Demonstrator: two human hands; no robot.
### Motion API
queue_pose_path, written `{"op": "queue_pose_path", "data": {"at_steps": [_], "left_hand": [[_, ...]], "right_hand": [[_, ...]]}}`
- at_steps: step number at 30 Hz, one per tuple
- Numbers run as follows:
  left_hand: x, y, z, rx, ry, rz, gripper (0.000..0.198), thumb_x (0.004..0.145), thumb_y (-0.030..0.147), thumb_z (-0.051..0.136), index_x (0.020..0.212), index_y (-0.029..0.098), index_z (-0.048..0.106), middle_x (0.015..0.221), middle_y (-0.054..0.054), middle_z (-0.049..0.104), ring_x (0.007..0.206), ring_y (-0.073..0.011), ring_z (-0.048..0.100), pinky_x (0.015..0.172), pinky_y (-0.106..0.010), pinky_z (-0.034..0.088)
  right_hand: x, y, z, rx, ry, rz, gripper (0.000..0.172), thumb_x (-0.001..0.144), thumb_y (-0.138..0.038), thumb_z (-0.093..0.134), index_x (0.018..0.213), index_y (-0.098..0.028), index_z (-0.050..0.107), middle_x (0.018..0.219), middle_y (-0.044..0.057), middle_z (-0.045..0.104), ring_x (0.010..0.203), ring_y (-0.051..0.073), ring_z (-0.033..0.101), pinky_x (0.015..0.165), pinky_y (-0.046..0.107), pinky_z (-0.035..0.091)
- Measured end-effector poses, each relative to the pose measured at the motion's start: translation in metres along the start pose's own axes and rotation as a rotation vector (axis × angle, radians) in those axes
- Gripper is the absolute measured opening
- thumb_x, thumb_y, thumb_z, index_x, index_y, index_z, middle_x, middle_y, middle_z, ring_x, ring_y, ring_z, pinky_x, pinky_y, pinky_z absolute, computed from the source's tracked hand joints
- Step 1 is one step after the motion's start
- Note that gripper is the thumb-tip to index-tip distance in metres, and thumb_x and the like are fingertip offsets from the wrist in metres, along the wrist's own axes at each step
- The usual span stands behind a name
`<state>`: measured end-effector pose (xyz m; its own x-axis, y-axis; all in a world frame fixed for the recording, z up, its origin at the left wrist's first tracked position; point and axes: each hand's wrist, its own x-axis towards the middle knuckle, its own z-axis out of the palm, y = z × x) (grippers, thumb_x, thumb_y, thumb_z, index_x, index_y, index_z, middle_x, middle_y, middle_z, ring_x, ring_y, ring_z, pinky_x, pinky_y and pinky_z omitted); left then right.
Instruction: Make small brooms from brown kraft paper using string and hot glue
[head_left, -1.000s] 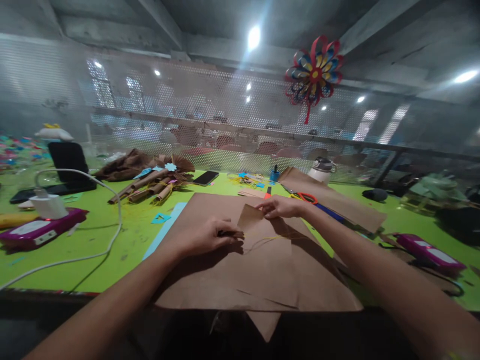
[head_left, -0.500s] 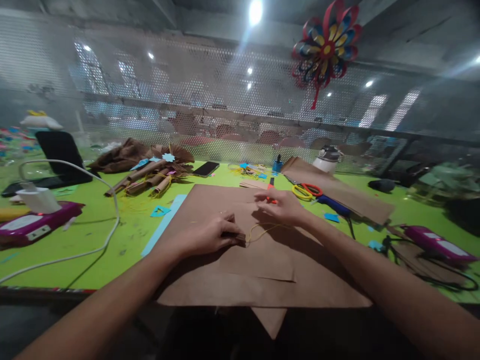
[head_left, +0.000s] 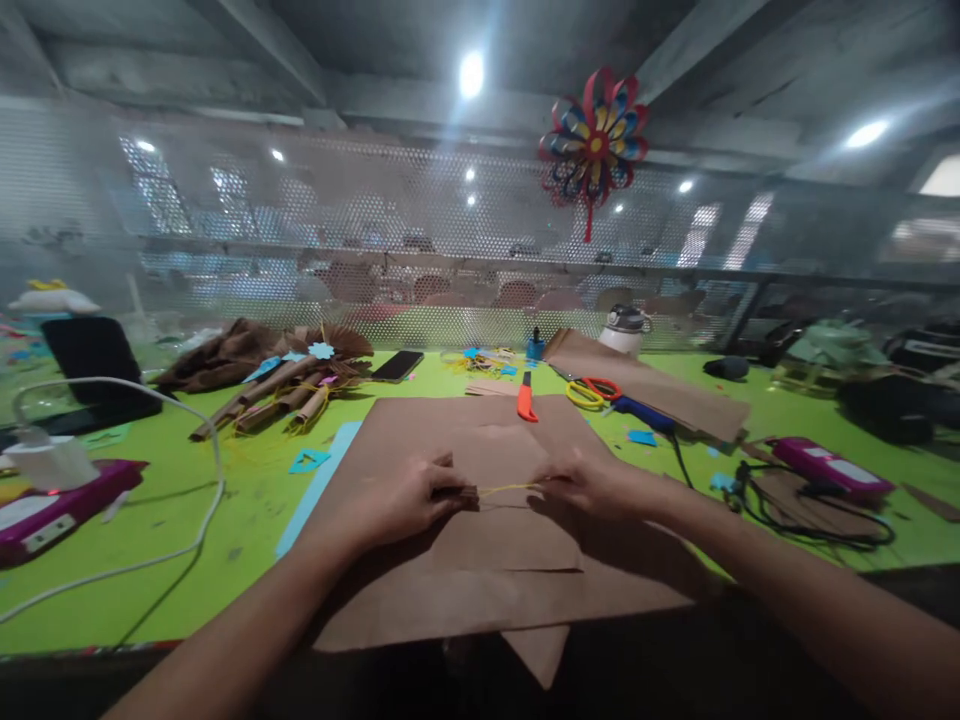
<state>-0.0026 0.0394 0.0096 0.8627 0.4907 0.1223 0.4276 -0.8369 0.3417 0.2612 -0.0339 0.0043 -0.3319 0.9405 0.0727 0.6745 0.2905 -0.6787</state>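
Observation:
My left hand (head_left: pixel 420 495) is closed on a small folded piece of brown paper (head_left: pixel 470 494), pinched between thumb and fingers. From its end a thin yellow string (head_left: pixel 504 489) stretches across to my right hand (head_left: pixel 581 480), whose fingertips pinch the other end. Both hands rest just over large sheets of brown kraft paper (head_left: pixel 390 605) at the front of the table. An orange-handled utility knife (head_left: pixel 527 400) lies at the paper's far edge. Behind my right hand are scissors (head_left: pixel 592 392) with yellow and red handles.
Rolled and pleated brown paper pieces (head_left: pixel 289 390) lie at the back left beside a phone (head_left: pixel 398 366). Purple power strips (head_left: pixel 829 467) sit at both sides, with a white cable (head_left: pixel 219 470) on the left. A blue-handled tool (head_left: pixel 643 412) and white bottle (head_left: pixel 622 330) stand right.
My right hand has come down from near the knife and now pinches the yellow string, which is pulled straighter. My left hand keeps hold of the folded paper. The camera view has shifted.

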Motion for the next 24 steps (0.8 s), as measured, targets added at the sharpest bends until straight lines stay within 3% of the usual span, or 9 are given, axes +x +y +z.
{"op": "queue_pose_path", "data": {"at_steps": [3,6,11,14,18,21,24], "left_hand": [[0.000,0.001,0.000,0.028,-0.012,-0.012,0.031,0.092,0.036,0.044,0.097,0.023,0.072,0.084,-0.006,0.057,0.073,-0.0154,0.053,0.066,-0.027,0.041],[0.001,-0.001,0.003,0.006,0.007,-0.017,0.031,0.092,0.036,0.043,0.098,0.023,0.071,0.087,-0.006,0.058,0.074,-0.0154,0.054,0.068,-0.026,0.041],[0.001,-0.010,0.010,-0.012,0.035,-0.019,0.029,0.092,0.036,0.044,0.098,0.025,0.071,0.090,-0.006,0.058,0.073,-0.0150,0.055,0.067,-0.026,0.042],[0.001,-0.012,0.012,-0.025,0.030,-0.017,0.028,0.092,0.035,0.044,0.097,0.025,0.070,0.091,-0.005,0.059,0.075,-0.0151,0.055,0.069,-0.026,0.042],[-0.001,-0.009,0.009,-0.028,0.037,-0.016,0.027,0.093,0.033,0.044,0.095,0.025,0.069,0.087,-0.004,0.060,0.081,-0.0169,0.054,0.070,-0.025,0.041],[-0.002,-0.004,0.007,-0.019,0.031,-0.051,0.026,0.092,0.033,0.044,0.094,0.026,0.069,0.085,-0.004,0.058,0.076,-0.0156,0.054,0.067,-0.025,0.040],[-0.003,-0.003,0.007,-0.011,0.025,-0.071,0.026,0.091,0.033,0.045,0.093,0.026,0.070,0.087,-0.004,0.056,0.073,-0.0147,0.053,0.065,-0.025,0.039]], "right_hand": [[-0.021,0.018,-0.028,-0.245,-0.059,-0.013,0.028,0.087,-0.029,0.050,0.079,-0.017,0.074,0.065,0.003,0.066,0.057,0.014,0.050,0.055,0.023,0.035],[-0.028,0.040,-0.057,-0.410,-0.035,0.087,0.028,0.085,-0.027,0.050,0.094,-0.015,0.073,0.071,0.005,0.069,0.060,0.015,0.054,0.056,0.023,0.037],[0.002,0.063,-0.083,-0.549,0.118,0.255,0.024,0.078,-0.016,0.054,0.090,-0.012,0.074,0.071,0.008,0.070,0.064,0.018,0.059,0.059,0.026,0.040],[0.044,0.062,-0.080,-0.557,0.206,0.278,0.020,0.083,-0.017,0.055,0.092,-0.014,0.072,0.086,0.009,0.071,0.080,0.020,0.062,0.070,0.028,0.045],[0.107,0.057,-0.062,-0.552,0.252,0.336,0.025,0.091,-0.032,0.055,0.109,-0.016,0.060,0.112,0.007,0.061,0.094,0.019,0.061,0.080,0.038,0.051],[0.143,0.056,-0.045,-0.568,0.292,0.459,0.030,0.091,-0.032,0.055,0.115,-0.016,0.056,0.116,0.008,0.059,0.096,0.021,0.061,0.081,0.040,0.052],[0.160,0.055,-0.030,-0.595,0.334,0.561,0.031,0.091,-0.032,0.055,0.117,-0.016,0.055,0.116,0.008,0.058,0.097,0.021,0.060,0.081,0.041,0.052]]}}
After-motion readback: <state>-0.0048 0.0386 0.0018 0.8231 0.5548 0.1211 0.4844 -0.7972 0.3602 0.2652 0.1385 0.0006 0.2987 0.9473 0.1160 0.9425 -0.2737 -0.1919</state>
